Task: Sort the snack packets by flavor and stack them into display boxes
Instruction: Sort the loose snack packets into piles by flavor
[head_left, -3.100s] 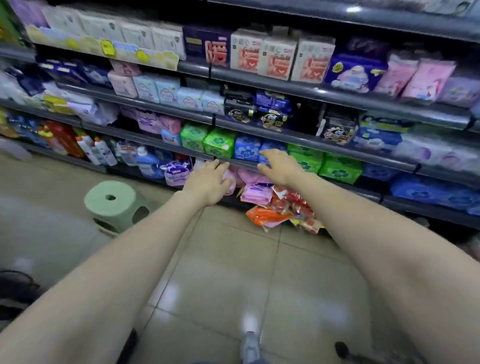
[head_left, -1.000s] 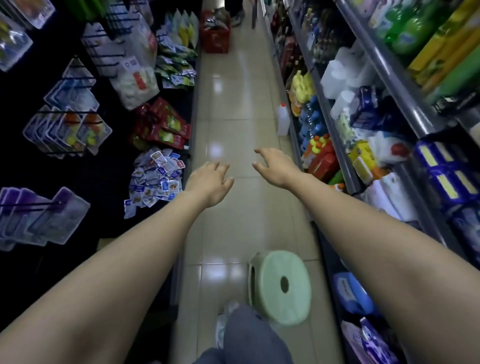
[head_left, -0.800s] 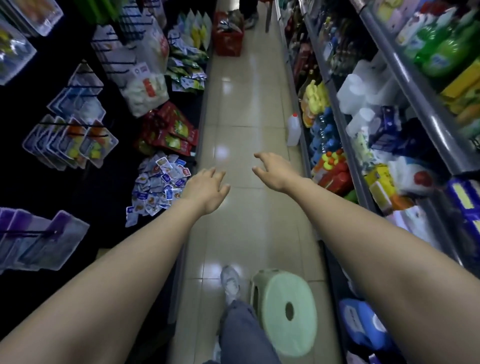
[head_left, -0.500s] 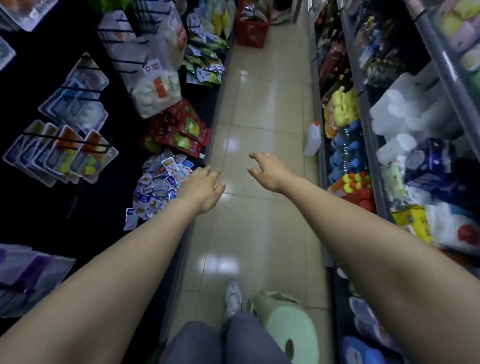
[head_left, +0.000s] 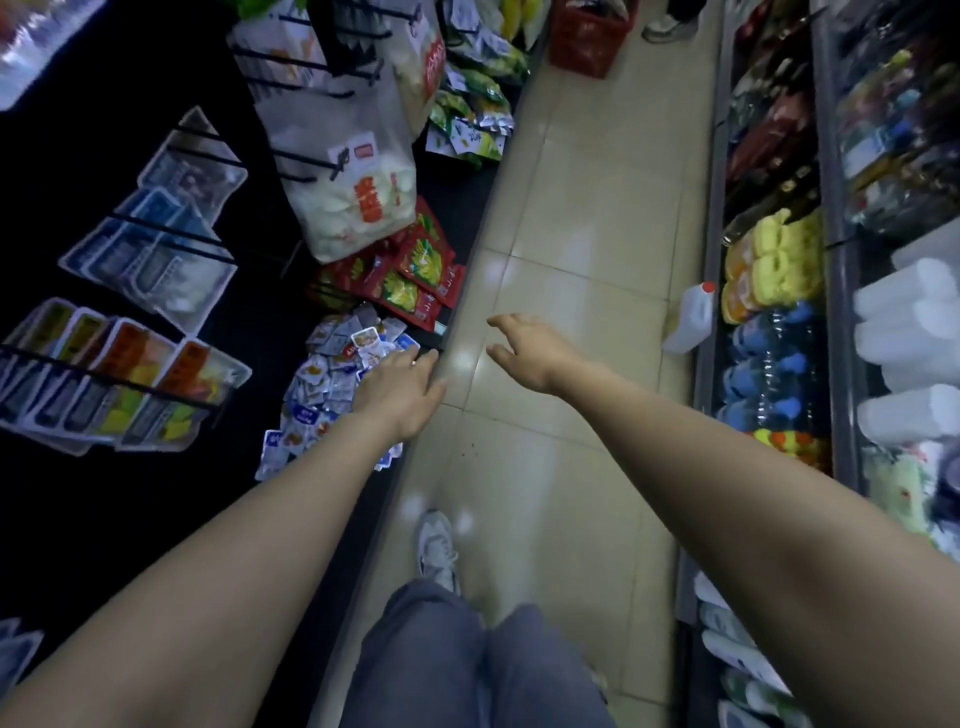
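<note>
Closer than a moment ago, the left hand (head_left: 400, 395) reaches flat-fingered over the snack packets (head_left: 327, 379), a loose heap on the low left shelf (head_left: 291, 322). Small, glossy, flat sachets could slide onto the tiled floor (head_left: 571, 234) if swept carelessly. The right hand (head_left: 530, 353) hangs loosely curled, empty.
</note>
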